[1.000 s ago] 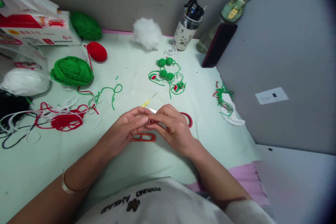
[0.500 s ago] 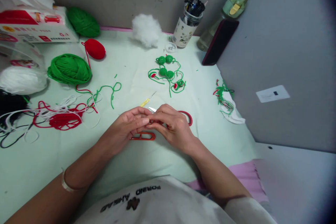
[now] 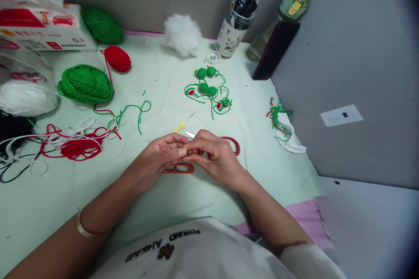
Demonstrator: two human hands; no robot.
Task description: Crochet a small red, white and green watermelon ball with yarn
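Note:
My left hand (image 3: pixel 163 154) and my right hand (image 3: pixel 214 152) meet over the table, fingertips pinched together. Between them is a tiny dark item (image 3: pixel 188 153), mostly covered by the fingers and too small to name. Under the hands lie scissors, of which a red handle (image 3: pixel 234 144) and a blade tip (image 3: pixel 190 135) show. An orange flat tool with slots (image 3: pixel 179 168) lies just below the fingers. Beyond the left fingers rests a yellow-handled crochet hook (image 3: pixel 183 123). Farther back are several small green crocheted balls (image 3: pixel 207 89) with trailing yarn ends.
Balls of green yarn (image 3: pixel 85 83), red yarn (image 3: pixel 117 59) and white yarn (image 3: pixel 28 98) stand left, with tangled strands (image 3: pixel 81 146) before them. White stuffing (image 3: pixel 183 35), a pen jar (image 3: pixel 229 37), a bottle (image 3: pixel 262 45) and a phone (image 3: pixel 277 50) line the back. Yarn scraps (image 3: pixel 279 122) lie right.
The hands stay together in nearly the same place, with only slight finger movement around the tiny item. The whole view has shifted very slightly.

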